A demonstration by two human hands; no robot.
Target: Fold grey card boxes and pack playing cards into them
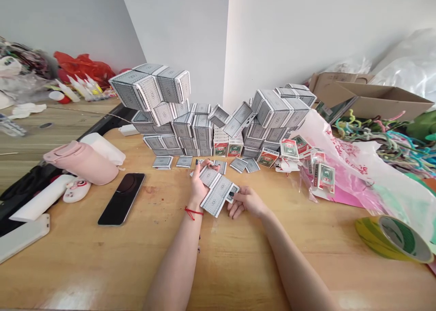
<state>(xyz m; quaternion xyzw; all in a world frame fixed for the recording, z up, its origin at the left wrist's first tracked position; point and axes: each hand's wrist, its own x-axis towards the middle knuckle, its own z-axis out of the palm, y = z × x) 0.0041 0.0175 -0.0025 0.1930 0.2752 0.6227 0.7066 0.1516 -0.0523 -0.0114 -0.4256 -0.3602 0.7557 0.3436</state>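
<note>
My left hand (200, 183) is closed around a piece made of joined grey-patterned playing cards (217, 197), held just above the table. My right hand (245, 201) pinches a single playing card (233, 193) at the right edge of that piece, thumb on top. Beyond my hands lie small loose stacks of cards (162, 162) and two more folded-looking cards (239, 165). Behind them stand blocks built from folded cards (184, 129), with a taller part on the left and another stack (277, 108) on the right. Boxed card decks (220, 148) sit between the blocks.
On the left lie a black phone (121, 199), a pink tumbler (81, 163) and a white power bank (25, 236). A roll of yellow tape (393, 238) stands at right. Plastic bags (350, 161), a cardboard box (378, 99) and loose decks (325, 177) fill the back right.
</note>
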